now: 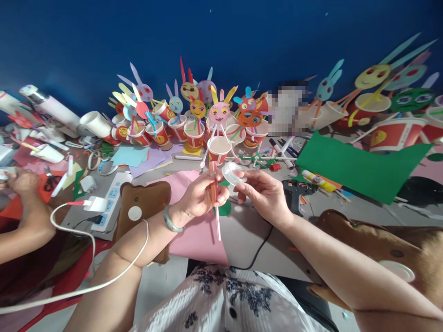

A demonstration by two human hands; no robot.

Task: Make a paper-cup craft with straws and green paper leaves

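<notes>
My left hand (202, 193), with a bracelet at its wrist, is closed around an upright orange-red strip or stick (213, 182). A pink-and-white striped straw (218, 226) runs down below the same fingers. Between thumb and fingertips, my right hand (261, 191) pinches a translucent white ring (234, 174) that looks like a roll of clear tape. The ring is close beside the left fingertips; whether it touches them I cannot tell. Just beyond the hands stands a paper cup (219, 146) with a pink paper rabbit face (220, 113) rising behind it. Green paper (223, 206) shows below the hands.
Several paper cups with paper animal faces line the blue wall. Pink paper (197, 240) lies under my left hand, a green sheet (360, 161) at right. A power strip (110, 203) with a white cable is at left, near another person's arm (20, 221). Scissors (52, 179) lie there.
</notes>
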